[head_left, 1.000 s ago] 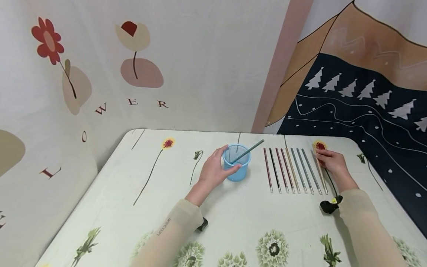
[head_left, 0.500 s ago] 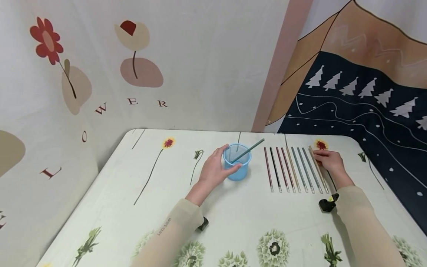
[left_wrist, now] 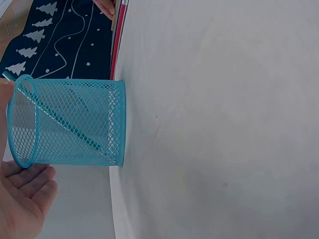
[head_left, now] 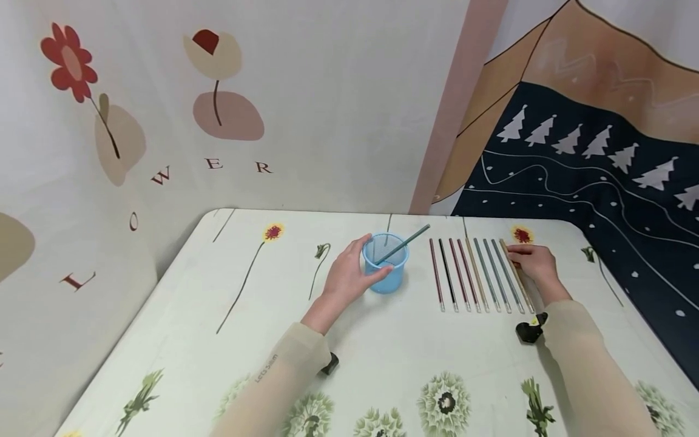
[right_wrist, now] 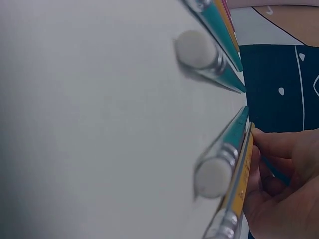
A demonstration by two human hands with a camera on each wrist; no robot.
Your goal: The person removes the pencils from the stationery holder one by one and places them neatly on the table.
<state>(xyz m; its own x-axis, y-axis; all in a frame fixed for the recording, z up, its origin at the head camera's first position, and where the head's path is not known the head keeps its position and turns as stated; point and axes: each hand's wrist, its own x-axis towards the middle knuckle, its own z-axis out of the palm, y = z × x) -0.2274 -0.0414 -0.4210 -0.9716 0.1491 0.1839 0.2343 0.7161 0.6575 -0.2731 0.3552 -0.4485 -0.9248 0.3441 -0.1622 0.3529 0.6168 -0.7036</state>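
Note:
My left hand [head_left: 346, 273] holds a light-blue mesh pencil cup [head_left: 386, 281], thumb across the near side and fingers round the left of its rim. One green pencil [head_left: 405, 244] leans inside the upright cup, its end sticking out to the upper right. Farther right, my right hand [head_left: 536, 267] pinches a yellow pencil [right_wrist: 243, 172] near its far end. That pencil lies at the right end of a row, close beside a green pencil [right_wrist: 227, 149]. White erasers on silver ferrules point toward me.
To the left in the row lie more green pencils, another yellow pencil [head_left: 476, 276], several dark red ones and a black pencil [head_left: 448, 276]. A flower-printed white cloth [head_left: 382, 352] covers the table. Printed curtains [head_left: 327, 109] hang behind it.
My right hand has moved left, bringing the yellow pencil's far end up against the row. The left hand and the cup have stayed in place.

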